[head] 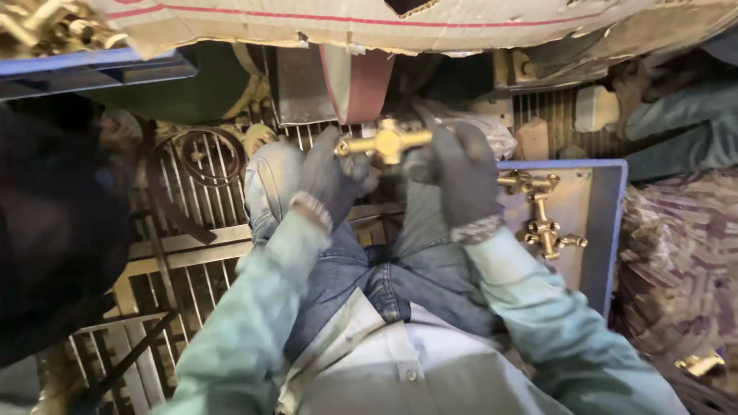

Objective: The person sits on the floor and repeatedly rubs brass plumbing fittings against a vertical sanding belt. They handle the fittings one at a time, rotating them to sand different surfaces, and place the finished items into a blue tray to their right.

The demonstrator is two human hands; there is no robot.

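Brass cross fitting (387, 141): I see its ends buried in gloved fingers (461, 165) | sanding belt (355, 81): upper run hidden behind cardboard sheet (400, 23) | brass pile (46, 27): cut by top-left edge, blurred | dark mass (54, 230) at left: I cannot identify | another person's sleeve (676, 115): cut by right edge

floor: metal grating (192, 253), pale bars | top: torn cardboard sheet (430, 23) with red line | left: blue tray edge (92, 65) | right: blue-rimmed tray (611, 230), heap of scrap (676, 261) | light: dim, warm
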